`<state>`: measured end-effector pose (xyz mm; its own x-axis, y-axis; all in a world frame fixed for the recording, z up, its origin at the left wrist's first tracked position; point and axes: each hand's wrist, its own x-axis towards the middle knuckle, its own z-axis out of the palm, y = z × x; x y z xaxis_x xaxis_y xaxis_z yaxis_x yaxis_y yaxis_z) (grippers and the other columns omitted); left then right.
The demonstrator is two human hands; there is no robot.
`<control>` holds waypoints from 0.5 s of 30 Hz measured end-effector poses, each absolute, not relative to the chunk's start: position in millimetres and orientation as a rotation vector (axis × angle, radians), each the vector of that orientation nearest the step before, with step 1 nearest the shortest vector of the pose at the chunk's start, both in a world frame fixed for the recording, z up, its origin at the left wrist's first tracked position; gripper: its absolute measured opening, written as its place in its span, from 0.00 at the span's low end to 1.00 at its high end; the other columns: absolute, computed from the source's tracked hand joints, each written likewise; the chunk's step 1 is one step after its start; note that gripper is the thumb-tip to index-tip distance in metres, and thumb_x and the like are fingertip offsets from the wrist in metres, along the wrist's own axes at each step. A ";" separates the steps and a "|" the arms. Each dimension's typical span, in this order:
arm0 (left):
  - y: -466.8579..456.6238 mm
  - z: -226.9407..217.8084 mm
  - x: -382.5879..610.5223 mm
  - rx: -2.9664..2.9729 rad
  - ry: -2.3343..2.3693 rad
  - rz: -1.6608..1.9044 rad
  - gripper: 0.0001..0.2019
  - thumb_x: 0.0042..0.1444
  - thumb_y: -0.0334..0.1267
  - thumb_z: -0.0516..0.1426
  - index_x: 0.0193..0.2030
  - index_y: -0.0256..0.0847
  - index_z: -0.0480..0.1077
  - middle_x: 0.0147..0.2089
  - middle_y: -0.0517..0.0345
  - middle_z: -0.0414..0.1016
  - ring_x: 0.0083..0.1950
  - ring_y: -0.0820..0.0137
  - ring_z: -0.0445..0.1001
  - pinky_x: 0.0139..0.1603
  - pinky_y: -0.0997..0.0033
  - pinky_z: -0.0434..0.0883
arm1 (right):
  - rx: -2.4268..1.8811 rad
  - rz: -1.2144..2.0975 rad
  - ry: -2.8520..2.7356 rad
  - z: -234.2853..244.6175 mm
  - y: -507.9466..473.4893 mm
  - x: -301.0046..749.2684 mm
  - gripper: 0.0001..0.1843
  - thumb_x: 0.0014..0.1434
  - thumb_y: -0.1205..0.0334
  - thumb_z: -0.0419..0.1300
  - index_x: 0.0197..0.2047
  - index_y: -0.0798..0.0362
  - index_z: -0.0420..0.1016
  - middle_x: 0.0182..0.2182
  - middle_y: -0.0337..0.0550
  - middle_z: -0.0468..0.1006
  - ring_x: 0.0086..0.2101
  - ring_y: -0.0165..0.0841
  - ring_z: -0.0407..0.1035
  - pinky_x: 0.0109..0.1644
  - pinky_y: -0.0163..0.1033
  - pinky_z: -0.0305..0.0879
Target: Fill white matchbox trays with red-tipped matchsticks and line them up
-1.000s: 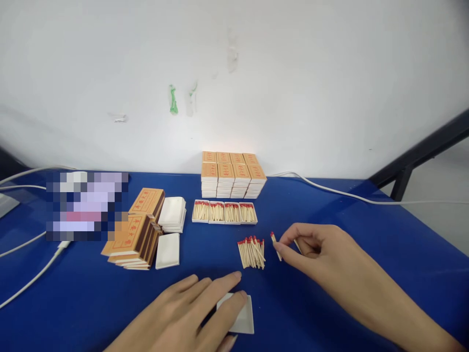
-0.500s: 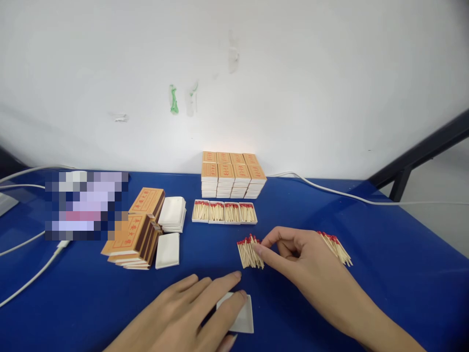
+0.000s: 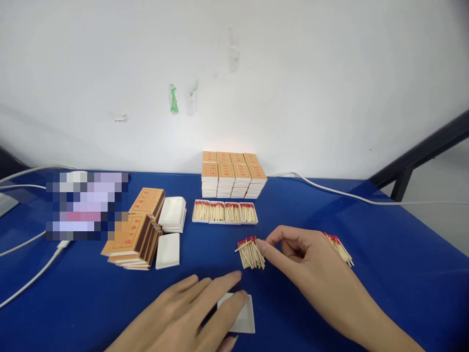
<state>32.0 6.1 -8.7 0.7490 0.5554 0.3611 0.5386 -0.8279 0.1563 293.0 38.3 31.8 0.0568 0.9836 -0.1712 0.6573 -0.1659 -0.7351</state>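
My left hand point(image 3: 196, 308) lies over a white matchbox tray point(image 3: 245, 315), its fingers stretched and apart. It covers the tray's left side; the bare bottom of the tray shows on the right. My right hand point(image 3: 302, 259) is closed, thumb and index finger together at the red heads on the right side of a small pile of matches point(image 3: 252, 254). The fingertips partly hide which matches they pinch. A second pile of matches point(image 3: 340, 249) lies beyond my right hand, partly covered by it.
Several filled trays point(image 3: 224, 213) form a row before stacked matchboxes point(image 3: 234, 173) at the wall. Orange matchbox sleeves point(image 3: 128, 234) and white trays point(image 3: 172, 212) are stacked at left. A white cable point(image 3: 330, 193) crosses the blue table point(image 3: 395, 274) at the back right.
The match pile beside my right fingers has shifted, and one match now slants out at its upper left. My right hand has moved slightly right; my left hand stays over the tray.
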 end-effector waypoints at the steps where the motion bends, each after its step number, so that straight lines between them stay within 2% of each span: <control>1: 6.6 -8.5 32.4 2.893 0.914 0.619 0.20 0.75 0.30 0.52 0.70 0.45 0.72 0.72 0.56 0.79 0.58 0.61 0.88 0.60 0.59 0.84 | -1.878 0.906 -1.634 31.9 38.5 293.5 0.23 0.67 0.39 0.64 0.30 0.49 0.78 0.22 0.31 0.54 0.25 0.29 0.50 0.27 0.38 0.46; 6: 8.7 -8.8 32.7 2.901 0.956 0.613 0.22 0.76 0.32 0.52 0.74 0.43 0.68 0.76 0.51 0.74 0.63 0.60 0.85 0.62 0.60 0.83 | -1.881 0.802 -1.674 30.5 36.9 294.8 0.23 0.69 0.38 0.61 0.32 0.47 0.78 0.21 0.30 0.53 0.24 0.30 0.49 0.27 0.39 0.47; 11: 7.9 -8.5 36.3 2.928 0.982 0.502 0.28 0.73 0.36 0.54 0.78 0.40 0.62 0.82 0.41 0.63 0.55 0.57 0.88 0.51 0.58 0.86 | -1.832 0.742 -1.788 26.6 33.0 293.3 0.18 0.72 0.41 0.58 0.44 0.44 0.81 0.22 0.29 0.54 0.24 0.31 0.53 0.29 0.40 0.51; 15: 8.6 -9.2 44.5 2.942 1.001 0.470 0.33 0.69 0.39 0.58 0.79 0.36 0.58 0.83 0.33 0.59 0.53 0.54 0.89 0.49 0.53 0.87 | -1.863 0.671 -1.789 25.0 31.9 293.0 0.18 0.73 0.41 0.57 0.44 0.44 0.81 0.21 0.29 0.56 0.23 0.32 0.55 0.29 0.40 0.53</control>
<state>44.5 8.6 -9.2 0.7524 0.5962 0.2801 0.5964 -0.7971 0.0944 293.0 31.9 25.0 0.0308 0.9992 -0.0261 0.7701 -0.0404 -0.6366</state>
